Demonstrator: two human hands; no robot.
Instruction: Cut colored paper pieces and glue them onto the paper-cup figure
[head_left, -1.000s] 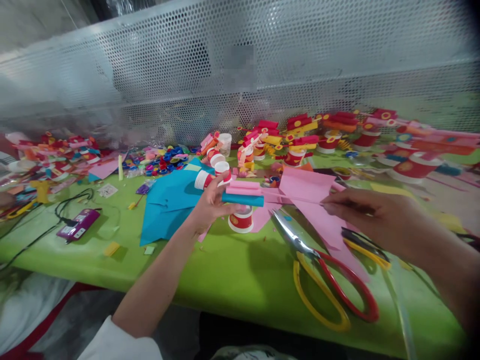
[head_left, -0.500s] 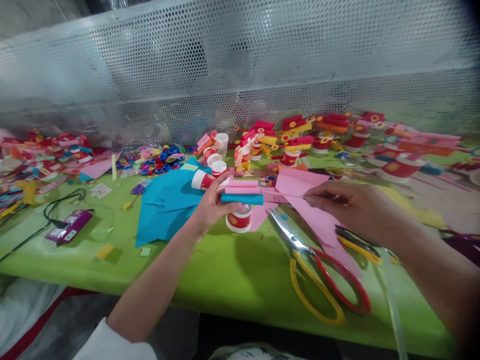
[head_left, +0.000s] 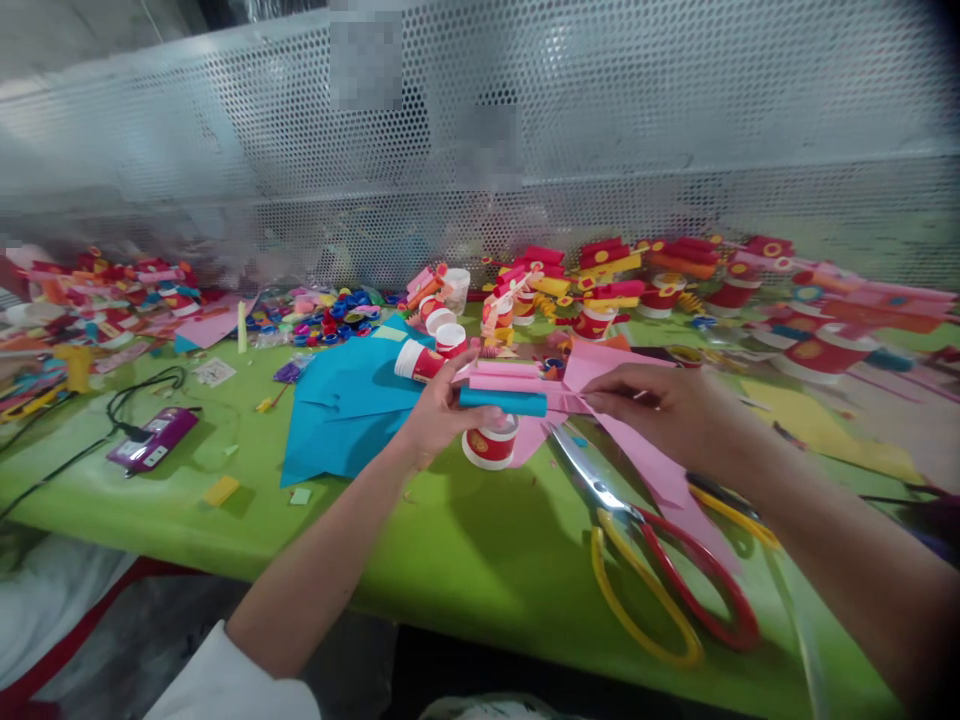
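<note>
Between the thumb and fingers of my left hand [head_left: 437, 412] is a bundle of rolled paper tubes, a blue paper tube [head_left: 502, 402] below and pink paper tubes [head_left: 506, 376] on top. My right hand [head_left: 637, 398] pinches the end of a thin pink paper strip [head_left: 568, 395] at the right end of the bundle. Behind and just under the tubes stands a red and white paper cup [head_left: 490, 445]. Large scissors [head_left: 589, 478] with one yellow and one red handle lie on the table, below my right hand. Pink paper [head_left: 611, 365] lies beneath that hand.
Blue paper sheets [head_left: 341, 400] lie left of my hands, with tipped paper cups [head_left: 418, 360] at their edge. Several finished cup models [head_left: 600, 300] line the back against a perforated metal panel [head_left: 600, 120]. A purple device [head_left: 152, 440] with black cables sits at left on the green table [head_left: 435, 560].
My right hand has moved left, closer to the rolled tubes, and less of the pink strip shows between the hands. The whole view has shifted slightly.
</note>
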